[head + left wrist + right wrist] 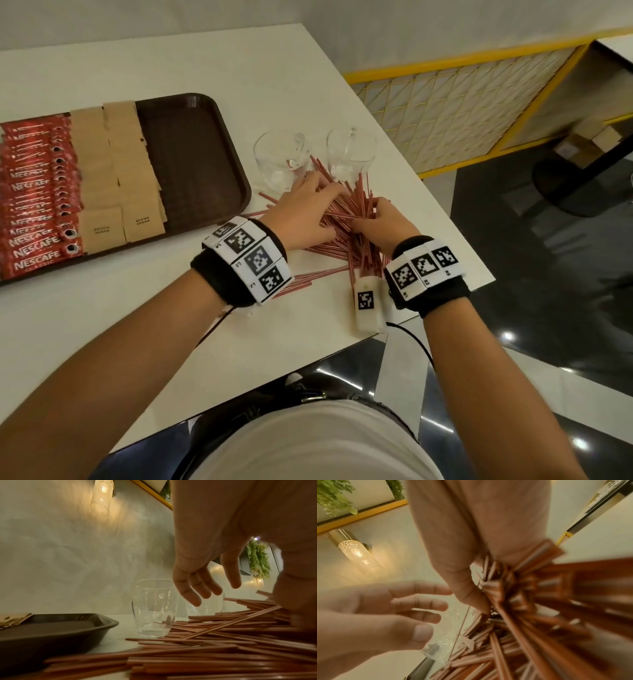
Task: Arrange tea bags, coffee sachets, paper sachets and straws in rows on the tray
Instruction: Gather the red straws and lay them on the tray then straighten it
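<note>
The straws [337,219] lie in a loose red-and-white heap on the white table [102,329], right of the brown tray [202,164] and just before two clear glasses [282,161]. The left hand [305,212] hovers over the heap, fingers spread and straight, gripping nothing. The right hand [380,222] curls into the heap's right side, fingers closed around a bunch of straws.
</note>
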The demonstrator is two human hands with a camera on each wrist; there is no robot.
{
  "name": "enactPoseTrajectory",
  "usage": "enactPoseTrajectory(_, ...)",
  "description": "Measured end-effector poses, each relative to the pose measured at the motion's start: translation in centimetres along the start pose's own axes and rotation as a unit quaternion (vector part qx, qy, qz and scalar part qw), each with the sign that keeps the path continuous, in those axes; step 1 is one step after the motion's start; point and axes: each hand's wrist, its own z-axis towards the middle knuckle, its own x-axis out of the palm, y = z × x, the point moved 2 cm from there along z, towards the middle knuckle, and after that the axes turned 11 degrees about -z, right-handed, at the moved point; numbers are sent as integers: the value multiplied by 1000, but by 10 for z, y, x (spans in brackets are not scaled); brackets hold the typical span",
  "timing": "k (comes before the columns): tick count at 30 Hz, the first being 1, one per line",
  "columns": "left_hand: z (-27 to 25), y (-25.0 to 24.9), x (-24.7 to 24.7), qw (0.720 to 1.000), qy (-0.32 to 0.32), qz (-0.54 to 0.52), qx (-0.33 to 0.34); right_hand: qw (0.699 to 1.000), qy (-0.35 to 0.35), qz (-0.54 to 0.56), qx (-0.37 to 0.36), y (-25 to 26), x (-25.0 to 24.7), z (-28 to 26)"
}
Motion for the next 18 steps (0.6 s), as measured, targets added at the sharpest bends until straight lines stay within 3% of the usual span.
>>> enactPoseTrajectory(5, -10, -12, 8, 995, 59, -34, 73, 1000, 17, 20, -4, -2, 2, 7)
enactPoseTrajectory(8, -13, -13, 12, 992, 84, -48, 82, 998, 34, 51, 1, -17, 6, 29)
enactPoseTrajectory(18, -16, -2, 3, 990, 52, -115, 65, 991, 66, 118, 4, 3, -11, 1)
